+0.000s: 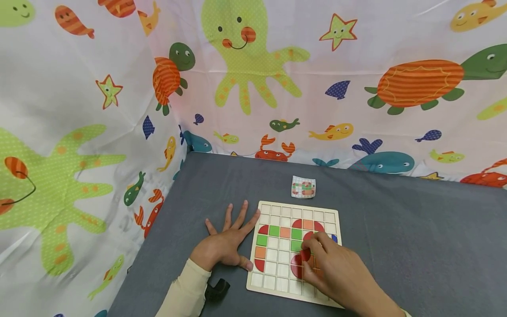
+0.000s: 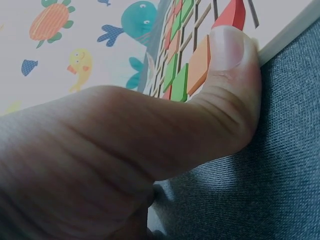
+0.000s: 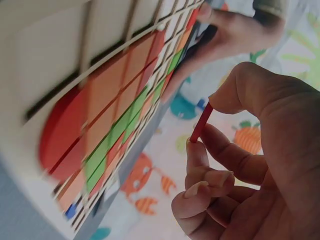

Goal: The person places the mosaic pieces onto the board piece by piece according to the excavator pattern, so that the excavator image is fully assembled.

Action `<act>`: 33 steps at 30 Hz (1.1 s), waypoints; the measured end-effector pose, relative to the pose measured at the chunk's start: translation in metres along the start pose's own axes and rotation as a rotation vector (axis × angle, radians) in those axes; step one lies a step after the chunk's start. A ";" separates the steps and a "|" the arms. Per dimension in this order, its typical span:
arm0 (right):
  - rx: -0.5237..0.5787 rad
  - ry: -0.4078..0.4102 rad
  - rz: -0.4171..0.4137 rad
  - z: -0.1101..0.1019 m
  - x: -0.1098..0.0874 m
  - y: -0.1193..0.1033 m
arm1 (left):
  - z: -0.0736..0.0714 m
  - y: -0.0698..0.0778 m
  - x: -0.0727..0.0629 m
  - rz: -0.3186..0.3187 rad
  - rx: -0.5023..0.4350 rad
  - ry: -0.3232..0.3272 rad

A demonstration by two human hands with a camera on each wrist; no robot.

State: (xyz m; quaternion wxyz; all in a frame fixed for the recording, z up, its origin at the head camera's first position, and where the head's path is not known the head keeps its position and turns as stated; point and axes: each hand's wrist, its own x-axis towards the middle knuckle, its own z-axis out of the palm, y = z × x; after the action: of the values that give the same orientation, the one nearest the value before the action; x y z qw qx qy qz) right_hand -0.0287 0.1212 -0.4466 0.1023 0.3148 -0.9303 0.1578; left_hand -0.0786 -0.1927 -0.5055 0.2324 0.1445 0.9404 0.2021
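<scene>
A pale wooden grid board lies on the grey cloth, partly filled with colored tiles. My right hand is over the board's right side, pinching a thin red tile between thumb and fingers, clear of the grid in the right wrist view. My left hand lies with fingers spread at the board's left edge; its thumb is at the rim beside a red rounded-corner tile. Green tiles, orange tiles and red tiles sit in the cells. The right hand hides several cells.
Behind the board lies a small printed card with a colored grid pattern. A blue tile shows at the board's right side. A black object is near the left wrist. A sea-animal curtain borders the grey surface.
</scene>
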 end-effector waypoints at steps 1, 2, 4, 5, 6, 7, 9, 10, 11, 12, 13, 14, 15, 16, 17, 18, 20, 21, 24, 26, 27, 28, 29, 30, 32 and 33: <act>-0.003 -0.002 -0.009 0.002 0.003 -0.004 | 0.000 0.000 0.000 -0.003 0.000 -0.002; -0.002 -0.006 -0.017 0.004 0.005 -0.007 | 0.000 0.001 -0.001 -0.002 0.002 0.003; -0.001 -0.015 -0.036 0.007 0.010 -0.014 | -0.001 0.001 -0.001 -0.002 0.002 0.004; -0.003 -0.019 -0.046 0.009 0.012 -0.017 | -0.001 0.001 -0.001 -0.003 0.002 0.005; -0.001 -0.025 -0.056 0.011 0.013 -0.020 | -0.001 0.002 -0.001 -0.003 0.004 0.008; 0.002 -0.031 -0.065 0.013 0.015 -0.022 | -0.001 0.002 -0.002 -0.003 0.006 0.010; 0.018 -0.040 -0.076 0.017 0.018 -0.028 | -0.001 0.002 -0.001 -0.006 0.009 0.009; 0.023 -0.044 -0.079 0.019 0.018 -0.030 | 0.000 0.002 -0.001 -0.007 0.011 0.011; 0.026 -0.043 -0.086 0.021 0.019 -0.033 | 0.000 0.002 -0.001 -0.008 0.012 0.013; 0.030 -0.042 -0.090 0.023 0.020 -0.035 | 0.000 0.002 -0.001 -0.007 0.014 0.015; 0.034 -0.042 -0.095 0.025 0.021 -0.038 | 0.000 0.002 -0.001 -0.007 0.014 0.017; 0.040 -0.045 -0.097 0.027 0.021 -0.040 | 0.000 0.002 -0.001 -0.006 0.014 0.020; 0.040 -0.049 -0.097 0.029 0.021 -0.043 | 0.000 0.002 -0.002 -0.006 0.012 0.022; 0.038 -0.063 -0.092 0.031 0.022 -0.045 | -0.001 0.003 -0.002 -0.005 0.010 0.024; 0.036 -0.075 -0.089 0.033 0.023 -0.047 | -0.001 0.003 -0.002 -0.004 0.008 0.025; 0.034 -0.095 -0.081 0.034 0.023 -0.050 | -0.001 0.003 -0.002 -0.003 0.005 0.026; 0.024 -0.131 -0.063 0.036 0.024 -0.053 | -0.001 0.003 -0.002 -0.002 0.004 0.026; 0.015 -0.148 -0.054 0.037 0.025 -0.054 | -0.001 0.003 -0.003 -0.003 0.003 0.025; 0.001 -0.187 -0.032 0.039 0.027 -0.057 | 0.000 0.002 -0.001 0.001 0.004 0.028; -0.006 -0.205 -0.022 0.040 0.028 -0.058 | 0.001 0.002 -0.002 0.004 0.005 0.032; -0.004 -0.211 -0.018 0.041 0.029 -0.058 | 0.001 0.002 -0.002 0.005 0.003 0.032; -0.004 -0.217 -0.016 0.042 0.030 -0.059 | 0.001 0.002 -0.001 0.007 0.003 0.036; -0.007 -0.220 -0.017 0.042 0.030 -0.059 | 0.001 0.002 -0.001 0.008 0.003 0.037; -0.008 -0.222 -0.017 0.043 0.031 -0.059 | 0.001 0.001 -0.001 0.010 0.003 0.039; -0.010 -0.221 -0.019 0.044 0.031 -0.060 | 0.001 0.002 -0.002 0.014 0.011 0.045; -0.011 -0.219 -0.021 0.045 0.032 -0.060 | 0.001 0.001 -0.002 0.017 0.010 0.048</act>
State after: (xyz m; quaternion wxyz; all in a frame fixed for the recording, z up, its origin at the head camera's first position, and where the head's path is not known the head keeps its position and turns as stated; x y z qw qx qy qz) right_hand -0.0203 0.0425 -0.4652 0.0034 0.3393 -0.9335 0.1162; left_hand -0.0762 -0.1922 -0.5045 0.2073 0.1488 0.9454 0.2026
